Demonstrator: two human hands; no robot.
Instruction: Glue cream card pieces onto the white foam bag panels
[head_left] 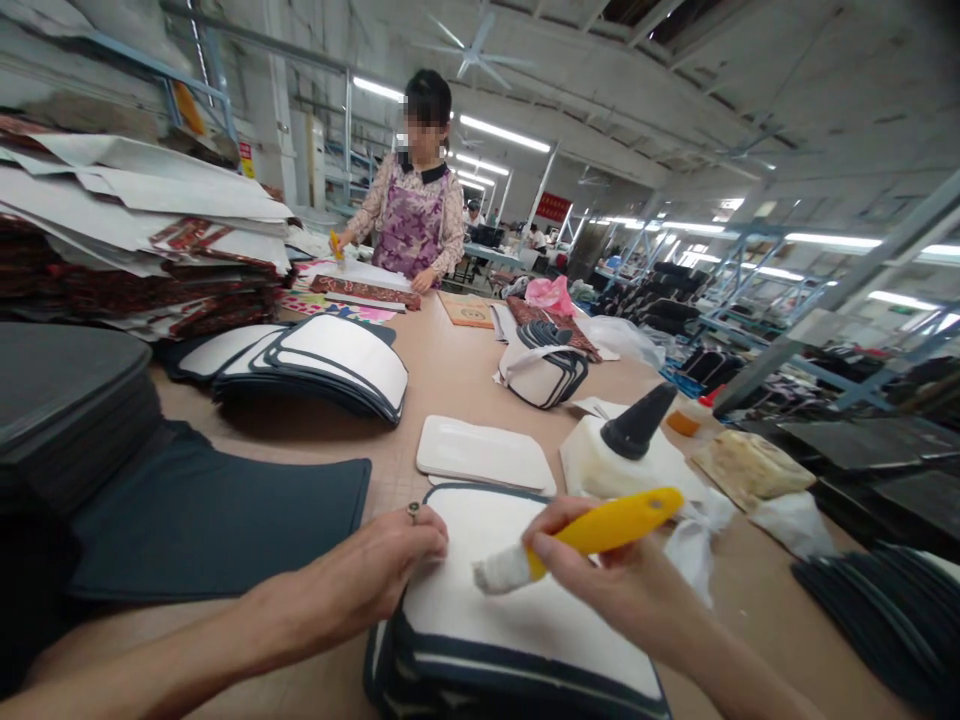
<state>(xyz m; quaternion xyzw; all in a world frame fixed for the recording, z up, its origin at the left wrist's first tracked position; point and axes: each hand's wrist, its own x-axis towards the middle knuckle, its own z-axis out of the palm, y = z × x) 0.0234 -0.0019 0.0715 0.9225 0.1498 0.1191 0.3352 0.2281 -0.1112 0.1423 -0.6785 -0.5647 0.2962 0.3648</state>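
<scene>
My right hand is closed round a paintbrush with a yellow handle. Its pale bristles point left, over or on a white panel with a dark border; contact is hard to tell. That panel tops a stack of dark-edged panels close in front of me. At the panel's left edge, my left hand has its fingers curled in and pinching the edge, with a ring on one finger. Smaller plain white pieces lie just beyond the stack. A white bottle with a black cone nozzle stands behind my right hand.
Dark fabric panels and a tall dark stack lie left. Further off are curved panel stacks and a bundled stack. More dark pieces sit right. Across the table, a co-worker holds a yellow brush.
</scene>
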